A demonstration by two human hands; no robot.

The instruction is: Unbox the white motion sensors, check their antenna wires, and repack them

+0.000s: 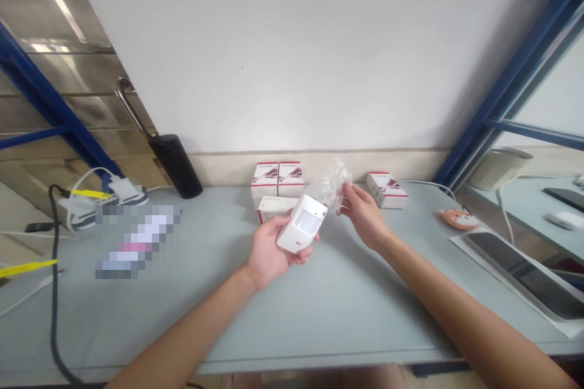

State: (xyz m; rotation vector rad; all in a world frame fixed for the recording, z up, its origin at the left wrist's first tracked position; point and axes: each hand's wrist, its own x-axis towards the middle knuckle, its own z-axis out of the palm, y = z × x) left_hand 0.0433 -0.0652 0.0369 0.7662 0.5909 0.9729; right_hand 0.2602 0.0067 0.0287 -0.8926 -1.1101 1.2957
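A white motion sensor [303, 225] with a pale window and a small red mark is tilted in my left hand [269, 252], whose fingers wrap round its sides. Just right of its top end, my right hand [362, 213] pinches a crumpled clear plastic bag [335, 185]. Whether the bag still touches the sensor is hard to make out. Behind the sensor lies a white box [274, 206] with a red edge, partly covered by my left hand and the sensor. Two red-and-white boxes [277, 179] stand side by side behind it.
Another red-and-white box [387, 190] sits right of my right hand. A black bottle [176, 165] stands by the wall at left, near power strips [112, 200] with cables. On the right are an orange object [458, 219] and a dark phone-like device [524, 273] on white paper.
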